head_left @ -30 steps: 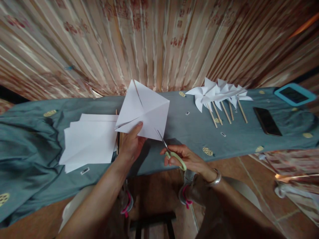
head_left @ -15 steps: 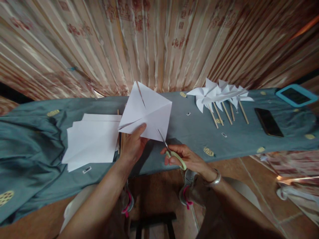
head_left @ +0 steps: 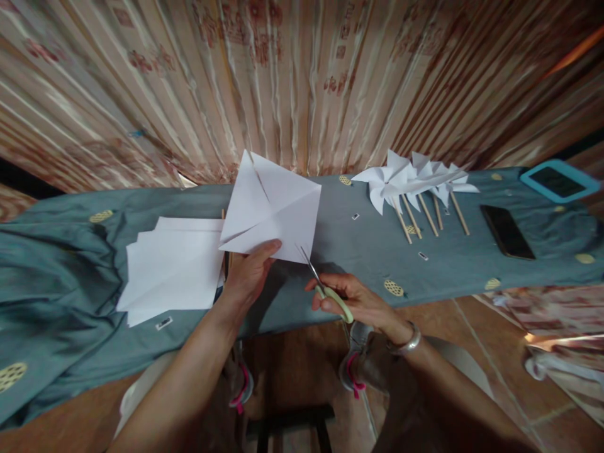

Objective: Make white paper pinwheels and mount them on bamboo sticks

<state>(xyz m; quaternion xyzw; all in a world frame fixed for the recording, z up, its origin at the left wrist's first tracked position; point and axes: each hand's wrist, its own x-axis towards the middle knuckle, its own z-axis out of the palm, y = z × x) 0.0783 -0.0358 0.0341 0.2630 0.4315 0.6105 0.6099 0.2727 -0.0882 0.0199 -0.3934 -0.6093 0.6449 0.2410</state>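
A square sheet of white paper [head_left: 287, 214] is pinched by its near edge in my left hand [head_left: 250, 267], thumb on top. Slits run inward from its far corner and its left corner, and a crease crosses the sheet. My right hand [head_left: 346, 296] grips green-handled scissors [head_left: 333, 296], whose slightly parted blades are at the near right corner of the paper. Left of the sheet lies a stack of white paper [head_left: 172, 267]. Wooden sticks [head_left: 223, 220] are partly hidden beneath the held sheet and my left hand.
Several white paper pinwheels [head_left: 391, 179] on wooden sticks lie at the right on the blue-green cloth [head_left: 292, 296]. Beyond them are a dark phone [head_left: 507, 231] and a blue-framed tablet [head_left: 560, 180]. A pleated curtain [head_left: 283, 94] hangs along the table's far side.
The paper has shifted slightly left and away from the scissors with my left hand. My left thumb now lies nearer the paper's near edge. The right hand stays nearly still.
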